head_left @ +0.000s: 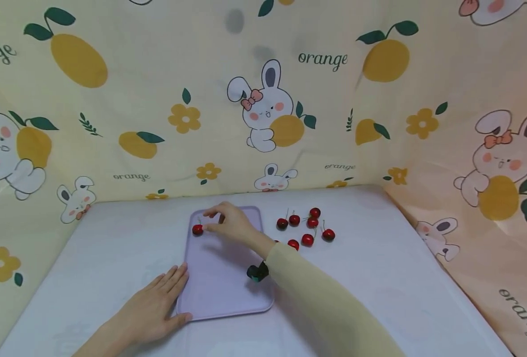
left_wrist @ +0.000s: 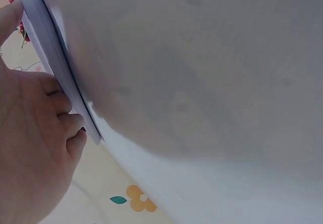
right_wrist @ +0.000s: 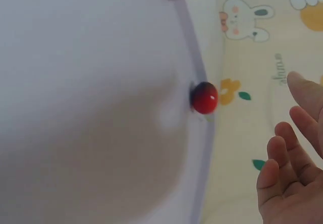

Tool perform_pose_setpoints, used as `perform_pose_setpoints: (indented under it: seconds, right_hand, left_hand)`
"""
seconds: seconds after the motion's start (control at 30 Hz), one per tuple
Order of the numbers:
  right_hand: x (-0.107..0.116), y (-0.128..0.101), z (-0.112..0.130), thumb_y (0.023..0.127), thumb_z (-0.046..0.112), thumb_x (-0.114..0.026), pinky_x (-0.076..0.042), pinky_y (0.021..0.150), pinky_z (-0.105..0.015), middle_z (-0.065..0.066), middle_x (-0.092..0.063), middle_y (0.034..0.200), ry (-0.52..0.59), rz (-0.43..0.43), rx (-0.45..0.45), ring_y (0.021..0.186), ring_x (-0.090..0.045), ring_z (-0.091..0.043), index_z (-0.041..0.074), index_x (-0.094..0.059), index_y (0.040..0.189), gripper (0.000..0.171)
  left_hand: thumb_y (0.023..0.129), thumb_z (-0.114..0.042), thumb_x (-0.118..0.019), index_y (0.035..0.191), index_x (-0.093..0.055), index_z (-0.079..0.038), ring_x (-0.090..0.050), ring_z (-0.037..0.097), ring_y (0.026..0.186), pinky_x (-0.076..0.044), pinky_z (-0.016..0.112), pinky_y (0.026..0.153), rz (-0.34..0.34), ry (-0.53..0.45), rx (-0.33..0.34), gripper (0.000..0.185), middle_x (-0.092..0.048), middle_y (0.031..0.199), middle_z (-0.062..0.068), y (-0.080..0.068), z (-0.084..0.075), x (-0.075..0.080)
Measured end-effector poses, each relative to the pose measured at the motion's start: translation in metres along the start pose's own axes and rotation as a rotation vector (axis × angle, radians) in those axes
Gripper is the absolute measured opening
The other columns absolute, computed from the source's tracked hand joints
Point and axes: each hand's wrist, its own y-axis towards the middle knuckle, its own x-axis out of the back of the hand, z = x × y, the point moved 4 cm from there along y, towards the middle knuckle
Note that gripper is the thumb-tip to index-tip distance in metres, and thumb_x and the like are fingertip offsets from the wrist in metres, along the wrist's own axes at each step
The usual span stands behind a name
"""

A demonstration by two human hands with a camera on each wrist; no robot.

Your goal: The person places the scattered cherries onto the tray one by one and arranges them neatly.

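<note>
Your right hand (head_left: 229, 223) hovers just beside the cherry (head_left: 197, 229) in the tray's (head_left: 220, 292) far-left corner, fingers apart and holding nothing — likely the placing step. Your left hand (head_left: 156, 307) lies flat, steadying the near-left edge. Next — probably another from the cherries (head_left: 308, 225) on the bench (head_left: 401, 277).

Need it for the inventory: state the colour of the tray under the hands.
The tray is pale lilac, plainest in the head view.

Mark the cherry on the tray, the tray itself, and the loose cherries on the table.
cherry (head_left: 197, 229): head view, middle of the fruit, by the tray's left rim.
tray (head_left: 227, 290): head view, bare purple surface near its front.
loose cherries (head_left: 307, 240): head view, one fruit of the cluster right of the tray.
</note>
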Motion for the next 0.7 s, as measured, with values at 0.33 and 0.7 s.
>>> perform_pose_setpoints:
  seconds: [0.33, 0.7]
  right_hand:
    - [0.045, -0.029, -0.007, 0.094, 0.030, -0.080, -0.053, 0.078, -0.026, 0.002, -0.069, 0.118, -0.012, 0.000, 0.056, 0.096, -0.061, -0.013, 0.015, -0.076, 0.124, 0.034]
    - [0.080, -0.067, -0.045, 0.093, 0.025, -0.081, -0.055, 0.079, -0.028, 0.001, -0.068, 0.113, -0.005, 0.018, 0.079, 0.099, -0.062, -0.016, 0.014, -0.075, 0.122, 0.032]
  left_hand:
    - [0.096, -0.067, -0.058, 0.151, -0.048, 0.006, -0.038, 0.042, 0.149, -0.037, 0.057, 0.118, 0.015, 0.008, 0.006, 0.092, -0.038, 0.163, 0.023, 0.000, 0.001, -0.001]
    - [0.096, -0.067, -0.057, 0.153, -0.046, 0.006, -0.037, 0.042, 0.150, -0.036, 0.057, 0.119, 0.038, 0.000, 0.013, 0.092, -0.037, 0.164, 0.022, 0.001, 0.002, -0.003]
